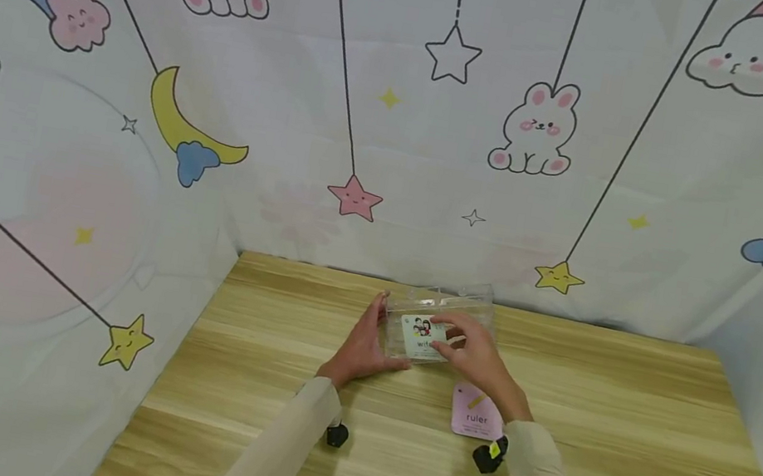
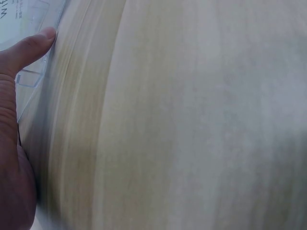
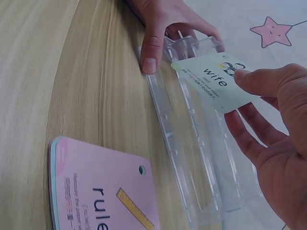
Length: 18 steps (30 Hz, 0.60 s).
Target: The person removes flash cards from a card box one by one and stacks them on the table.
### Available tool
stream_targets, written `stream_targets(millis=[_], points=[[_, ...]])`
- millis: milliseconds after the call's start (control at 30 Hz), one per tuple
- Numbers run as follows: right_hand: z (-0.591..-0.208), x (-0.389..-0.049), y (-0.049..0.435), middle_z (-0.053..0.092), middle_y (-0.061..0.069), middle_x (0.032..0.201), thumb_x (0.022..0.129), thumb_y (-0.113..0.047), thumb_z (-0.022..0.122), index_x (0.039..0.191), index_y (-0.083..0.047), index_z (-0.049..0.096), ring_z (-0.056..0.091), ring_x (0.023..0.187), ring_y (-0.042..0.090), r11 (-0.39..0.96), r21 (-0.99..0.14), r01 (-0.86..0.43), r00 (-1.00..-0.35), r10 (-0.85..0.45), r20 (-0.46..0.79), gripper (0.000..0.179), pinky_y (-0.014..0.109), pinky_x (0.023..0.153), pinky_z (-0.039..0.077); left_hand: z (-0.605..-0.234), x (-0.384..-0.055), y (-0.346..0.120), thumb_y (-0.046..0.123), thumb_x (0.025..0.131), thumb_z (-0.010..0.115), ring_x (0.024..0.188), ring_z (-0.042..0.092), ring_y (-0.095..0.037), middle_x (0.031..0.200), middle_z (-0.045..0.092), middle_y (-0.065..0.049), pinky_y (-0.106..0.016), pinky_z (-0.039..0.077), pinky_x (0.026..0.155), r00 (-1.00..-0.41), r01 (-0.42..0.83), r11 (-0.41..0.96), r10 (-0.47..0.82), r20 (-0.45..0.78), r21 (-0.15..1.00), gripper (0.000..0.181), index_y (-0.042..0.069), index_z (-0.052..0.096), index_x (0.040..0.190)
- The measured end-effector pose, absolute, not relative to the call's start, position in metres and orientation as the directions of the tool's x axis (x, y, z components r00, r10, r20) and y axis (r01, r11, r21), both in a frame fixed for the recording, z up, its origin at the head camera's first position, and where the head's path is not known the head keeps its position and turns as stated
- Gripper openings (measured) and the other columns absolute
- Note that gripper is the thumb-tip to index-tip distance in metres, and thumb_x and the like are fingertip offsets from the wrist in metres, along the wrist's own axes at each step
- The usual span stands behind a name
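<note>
A clear plastic box (image 1: 442, 303) lies at the back of the table, its lid part leaning behind it. My left hand (image 1: 366, 347) grips the box's left end, thumb along the near edge and fingers on the far side. Between right thumb and fingers, my right hand (image 1: 477, 362) pinches a pale green flashcard (image 3: 211, 79) printed "wife", with small cartoon people on it. This card is held tilted over the box's compartments. Nearer to me, under the right forearm, a pink flashcard (image 1: 472, 423) reading "ruler" tops a small stack.
The wood-grain table (image 1: 619, 446) runs up to a white cloth backdrop (image 1: 437, 129) with rabbits, stars and rainbows, which also hangs along both sides. Black wrist devices (image 1: 489, 456) sit under the wrists.
</note>
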State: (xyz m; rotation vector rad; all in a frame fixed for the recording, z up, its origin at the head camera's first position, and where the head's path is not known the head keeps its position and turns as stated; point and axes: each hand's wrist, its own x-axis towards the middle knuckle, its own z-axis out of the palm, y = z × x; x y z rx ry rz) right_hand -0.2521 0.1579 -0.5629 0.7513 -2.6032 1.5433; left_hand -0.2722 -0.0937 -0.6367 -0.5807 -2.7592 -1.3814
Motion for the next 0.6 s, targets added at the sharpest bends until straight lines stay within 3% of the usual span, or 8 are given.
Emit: stream_targets(millis=[600], points=[[-0.551,-0.235,0.201,0.061,0.013,0.138,0.090,-0.005,0.081,0.136,-0.007,0.066,0.071,0.092,0.022,0.443,-0.820,-0.362,-0.909,-0.362,0.206,0.048,0.032,0.082,0.060,-0.640,-0.274,-0.095,0.043,0.069,0.098,0.147,0.039,-0.028,0.163,0.032,-0.014,-0.040,0.036,0.118,-0.936,0.303,0.535,0.322,0.141,0.789,0.138,0.025,0.002,0.167]])
